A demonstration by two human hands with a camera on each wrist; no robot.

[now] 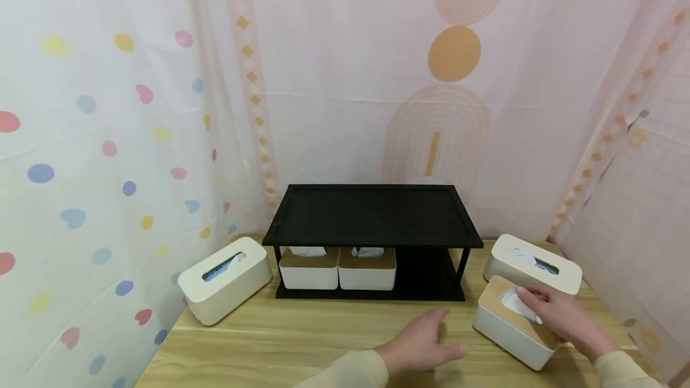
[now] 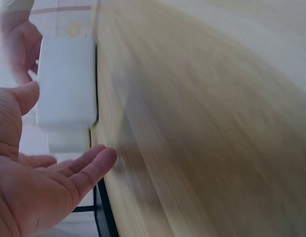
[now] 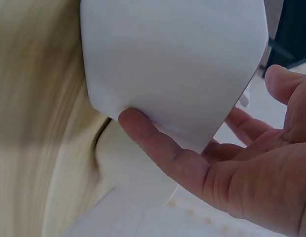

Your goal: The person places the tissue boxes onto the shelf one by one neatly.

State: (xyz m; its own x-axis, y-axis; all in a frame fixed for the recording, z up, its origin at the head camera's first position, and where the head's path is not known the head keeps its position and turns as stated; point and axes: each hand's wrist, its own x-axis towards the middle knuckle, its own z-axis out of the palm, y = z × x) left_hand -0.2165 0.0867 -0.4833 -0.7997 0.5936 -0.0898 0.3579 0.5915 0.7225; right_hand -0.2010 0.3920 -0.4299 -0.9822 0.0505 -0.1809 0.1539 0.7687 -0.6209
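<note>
A tissue box with white sides and a wood-coloured lid point(image 1: 493, 298) stands at an angle on the table, right of the black shelf. A white tissue pokes up through its lid. My right hand point(image 1: 557, 313) is at its far right side, thumb over the lid near the tissue. In the right wrist view one extended finger point(image 3: 163, 148) touches the white wall, while the thumb stands apart from it. My left hand point(image 1: 417, 343) hovers over the table left of this box, fingers spread and holding nothing. The left wrist view shows its palm point(image 2: 39, 197) facing the box's white side point(image 2: 69, 84).
The low black shelf point(image 1: 372, 214) holds two similar wood-lidded tissue boxes point(image 1: 309, 277) side by side at the left of its lower level. All-white tissue boxes stand left point(image 1: 232, 298) and right point(image 1: 498, 265) of it. Patterned curtains point(image 1: 345, 64) hang behind and beside the wooden table point(image 1: 259, 340).
</note>
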